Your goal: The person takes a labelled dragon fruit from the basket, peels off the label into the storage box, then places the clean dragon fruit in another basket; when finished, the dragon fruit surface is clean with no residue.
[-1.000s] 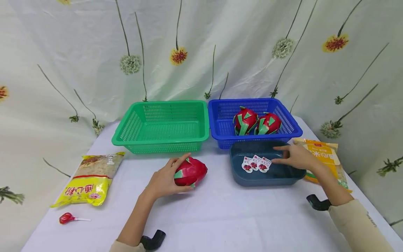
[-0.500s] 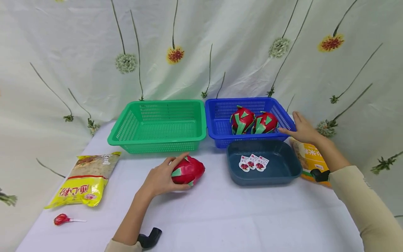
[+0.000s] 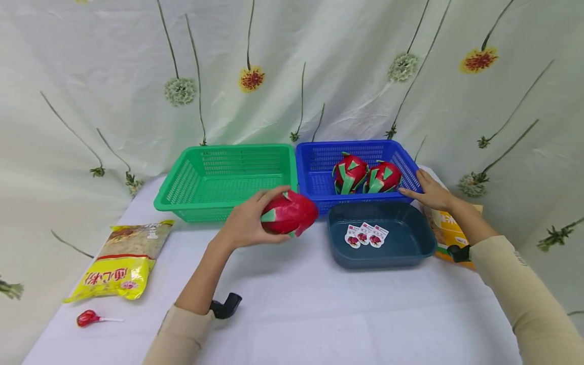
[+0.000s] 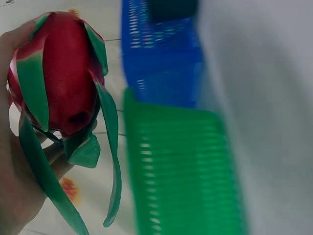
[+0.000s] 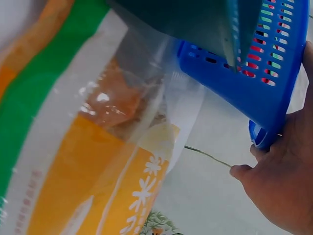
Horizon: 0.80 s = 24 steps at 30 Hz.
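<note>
My left hand holds a red dragon fruit with green scales above the white table, in front of the green basket. In the left wrist view, the dragon fruit sits against the palm, its long green leaf tips hanging down. My right hand grips the front right corner of the blue basket. Seen from the right wrist, fingertips of the right hand show below the rim of that basket. Two more dragon fruits lie inside the blue basket.
The green basket stands left of the blue one. A dark teal tray with several dragon fruit stickers sits in front. A yellow bag lies right; another bag and a lollipop lie left.
My left hand has lifted the dragon fruit off the table, moving it up and slightly right. My right hand has gone from over the teal tray to the blue basket's rim.
</note>
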Each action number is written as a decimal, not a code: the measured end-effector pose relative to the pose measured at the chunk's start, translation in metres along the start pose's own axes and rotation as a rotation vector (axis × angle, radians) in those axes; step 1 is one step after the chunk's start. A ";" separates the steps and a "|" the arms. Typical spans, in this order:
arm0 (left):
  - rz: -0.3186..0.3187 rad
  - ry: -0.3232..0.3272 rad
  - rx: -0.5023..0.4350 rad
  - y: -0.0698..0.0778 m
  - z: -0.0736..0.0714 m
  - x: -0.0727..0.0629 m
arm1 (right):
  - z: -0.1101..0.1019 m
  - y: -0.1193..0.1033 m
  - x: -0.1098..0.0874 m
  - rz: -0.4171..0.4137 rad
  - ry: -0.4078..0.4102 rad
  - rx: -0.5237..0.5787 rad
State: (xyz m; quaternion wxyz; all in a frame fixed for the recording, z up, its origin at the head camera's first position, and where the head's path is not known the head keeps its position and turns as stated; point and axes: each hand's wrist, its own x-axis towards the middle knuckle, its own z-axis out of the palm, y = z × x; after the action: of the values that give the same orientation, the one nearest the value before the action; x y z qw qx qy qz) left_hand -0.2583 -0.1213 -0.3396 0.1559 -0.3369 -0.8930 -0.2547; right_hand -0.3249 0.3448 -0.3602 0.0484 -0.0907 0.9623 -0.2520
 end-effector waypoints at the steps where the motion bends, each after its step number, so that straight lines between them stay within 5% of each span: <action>1: 0.022 0.010 -0.021 0.002 -0.004 0.014 | 0.001 0.001 0.000 -0.001 0.007 0.001; 7: 0.075 0.059 -0.168 0.014 -0.018 0.105 | 0.003 0.007 -0.001 -0.001 0.035 0.001; 13: 0.082 0.048 -0.230 0.023 0.014 0.175 | 0.004 0.010 -0.002 0.001 0.068 0.016; 17: 0.034 -0.031 -0.193 0.027 0.053 0.196 | 0.007 0.011 -0.001 0.002 0.087 0.042; 24: -0.074 -0.198 -0.097 0.022 0.111 0.201 | 0.011 0.010 0.001 0.001 0.106 0.074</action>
State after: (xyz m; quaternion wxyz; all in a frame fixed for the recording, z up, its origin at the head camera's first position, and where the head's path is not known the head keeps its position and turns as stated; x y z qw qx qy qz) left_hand -0.4006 0.0598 -0.3326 0.0407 -0.3344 -0.9024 -0.2686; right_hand -0.3255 0.3478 -0.3747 0.0009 -0.0748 0.9535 -0.2921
